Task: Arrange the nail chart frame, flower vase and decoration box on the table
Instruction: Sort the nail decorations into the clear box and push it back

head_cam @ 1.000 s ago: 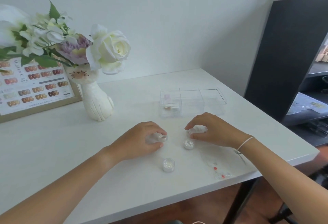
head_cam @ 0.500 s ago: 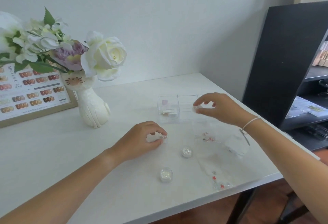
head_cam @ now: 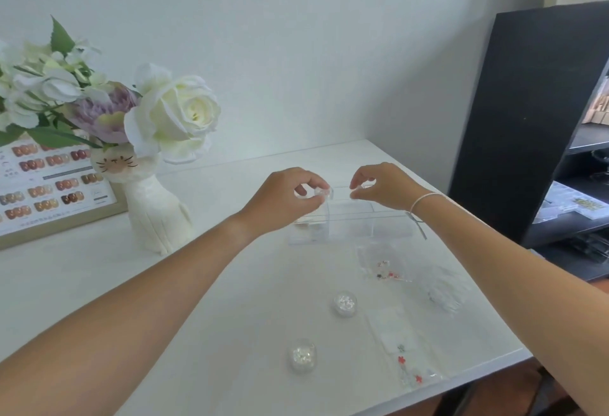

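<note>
Both hands hang over the clear decoration box [head_cam: 351,221], which sits on the white table [head_cam: 99,284] at about one o'clock from the table's middle, its dividers faintly visible through the walls. The left hand [head_cam: 283,199] has its fingertips drawn together in a pinch on a small clear jar [head_cam: 322,194], held above the left end of the box. The right hand [head_cam: 384,186] is likewise pinched, thumb against forefinger, on a tiny pale item [head_cam: 358,189] too small to identify, above the middle of the box; a thin white bracelet [head_cam: 423,200] circles that wrist. At ten o'clock stands the white cat-faced flower vase [head_cam: 155,208], upright, filled with white roses and a lilac bloom. Just behind it, at nine o'clock, the wood-edged nail chart frame [head_cam: 49,191] leans against the wall, its right edge partly hidden by the vase and blossoms. Nearer the person, at five o'clock, two more round jars of glittery bits rest on the table, one [head_cam: 345,303] farther and one [head_cam: 303,355] closer, well apart from each other. To their right, at four o'clock, lie clear plastic sachets [head_cam: 387,267] holding small red and dark charms. A black shelf unit [head_cam: 527,119] stands beyond the table's right edge.
</note>
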